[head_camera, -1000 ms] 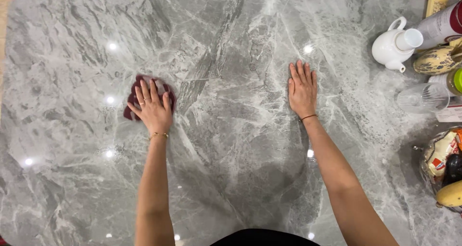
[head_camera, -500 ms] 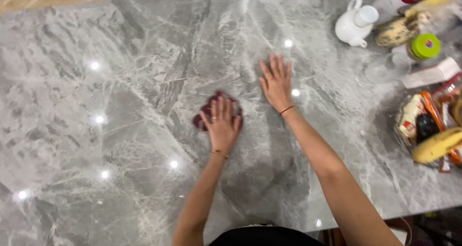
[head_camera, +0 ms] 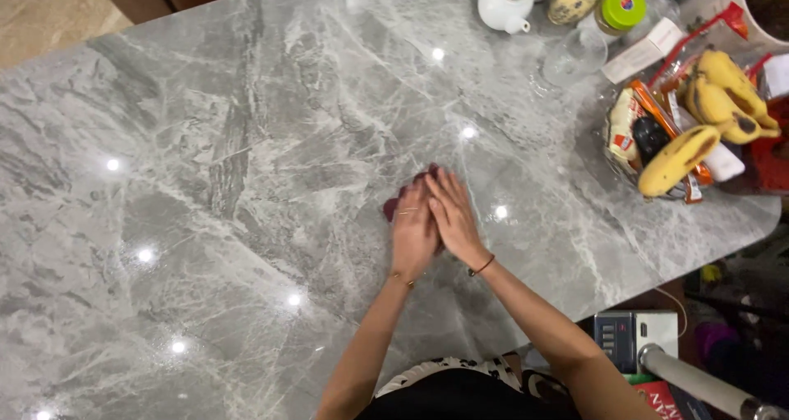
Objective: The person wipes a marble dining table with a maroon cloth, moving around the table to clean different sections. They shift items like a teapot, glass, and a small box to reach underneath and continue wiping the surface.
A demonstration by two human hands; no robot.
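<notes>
To the left of my left hand (head_camera: 413, 231) and my right hand (head_camera: 452, 216) I see bare marble table (head_camera: 205, 206) right out to its edge, so a hand can sweep there freely. On the right the way is blocked by a basket of bananas (head_camera: 690, 140). At the far edge stand a white teapot (head_camera: 505, 5), a glass (head_camera: 575, 54) and a green-lidded jar (head_camera: 620, 9).

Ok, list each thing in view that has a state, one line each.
left hand: flat, palm down on the cloth
right hand: flat, beside and partly over the left hand
maroon cloth: bunched, mostly hidden under the hands
bananas: ripe, dark-spotted, piled in the basket
white teapot: upright
green-lidded jar: lid on
</notes>
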